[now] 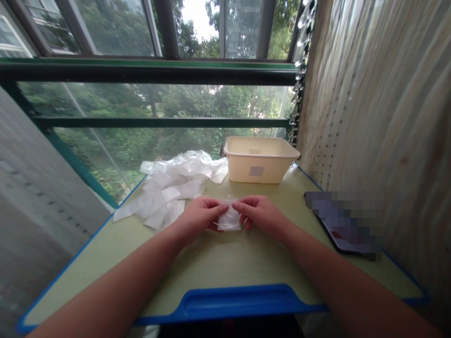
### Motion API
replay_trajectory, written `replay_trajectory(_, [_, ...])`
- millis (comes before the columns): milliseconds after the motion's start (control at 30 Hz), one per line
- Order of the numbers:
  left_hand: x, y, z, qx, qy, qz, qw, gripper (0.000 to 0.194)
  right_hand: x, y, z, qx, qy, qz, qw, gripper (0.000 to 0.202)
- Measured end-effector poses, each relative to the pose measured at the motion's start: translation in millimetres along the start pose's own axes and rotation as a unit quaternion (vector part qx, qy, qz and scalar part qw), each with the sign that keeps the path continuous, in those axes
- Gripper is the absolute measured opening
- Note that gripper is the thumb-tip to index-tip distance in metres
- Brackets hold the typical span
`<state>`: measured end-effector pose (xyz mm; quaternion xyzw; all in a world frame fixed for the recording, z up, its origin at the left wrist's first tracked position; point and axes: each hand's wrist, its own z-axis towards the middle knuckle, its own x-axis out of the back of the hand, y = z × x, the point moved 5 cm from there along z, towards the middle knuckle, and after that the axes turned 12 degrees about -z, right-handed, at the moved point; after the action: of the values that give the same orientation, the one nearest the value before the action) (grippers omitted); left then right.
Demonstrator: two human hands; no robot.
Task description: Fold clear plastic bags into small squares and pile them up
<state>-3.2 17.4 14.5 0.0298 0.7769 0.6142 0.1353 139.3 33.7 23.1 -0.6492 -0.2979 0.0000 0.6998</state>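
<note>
A small clear plastic bag (229, 219) is held up over the middle of the table, between my two hands. My left hand (203, 212) pinches its left edge between thumb and fingers. At the upper right edge, the thumb and forefinger of my right hand (259, 210) are closed on the same bag. Whitish contents seem to show through the plastic, but I cannot make out what they are. Just beyond my left hand lies a loose pile of white and clear plastic bags (172, 183), spread over the table's far left.
A cream plastic bin (260, 162) with a small label stands at the table's back edge. On the right lies a dark tablet or phone (341, 230), partly blurred out. The green table (225, 267) has a blue rim. Behind are railings and windows; a curtain (380, 117) hangs at right.
</note>
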Motion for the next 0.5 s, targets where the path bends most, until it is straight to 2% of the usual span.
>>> replay_trajectory(133, [-1.7,-0.1,-1.1,0.009,-0.016,0.003,1.000,0.035,2.3,1.8,0.3,0.014,0.015,-0.018,1.000,0.026])
replay_trajectory(300, [-0.2,-6.8,-4.1,0.092,-0.049,0.009,0.995,0.039,5.9,1.0,1.2,0.044,0.048,-0.059,0.996,0.023])
replay_trajectory(500, [2.6,-3.2,-4.0,0.070,-0.049,0.013,0.996,0.038,3.5,1.5,0.9,0.051,0.038,-0.094,0.994,0.025])
